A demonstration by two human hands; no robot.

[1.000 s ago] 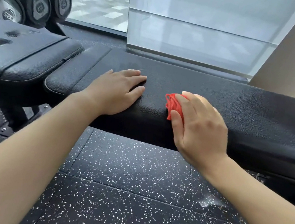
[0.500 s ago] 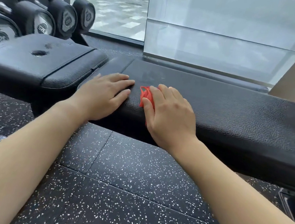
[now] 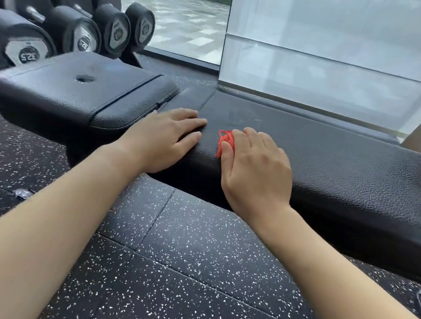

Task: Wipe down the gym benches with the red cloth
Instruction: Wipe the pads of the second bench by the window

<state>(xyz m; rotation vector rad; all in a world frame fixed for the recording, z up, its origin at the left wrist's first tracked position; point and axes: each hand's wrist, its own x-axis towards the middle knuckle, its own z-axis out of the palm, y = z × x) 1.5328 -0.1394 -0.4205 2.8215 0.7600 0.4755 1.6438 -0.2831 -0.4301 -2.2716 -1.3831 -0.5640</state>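
Bench (image 3: 335, 169): black pad, right end cut off.
Dumbbells (image 3: 29, 53): left of bench; nearest reads "32.5", others blurred.
Left hand (image 3: 164, 140): flat on bench, fingers loosely spread.
Right hand (image 3: 257, 165): presses red cloth (image 3: 223, 141) onto bench; cloth mostly hidden.

Two bare forearms enter from the lower left and lower right of the frame, with no sleeves, watch, bracelet or rings showing. The left hand (image 3: 162, 140) and right hand (image 3: 257, 170) wear no gloves; fingernails look short and unpainted.
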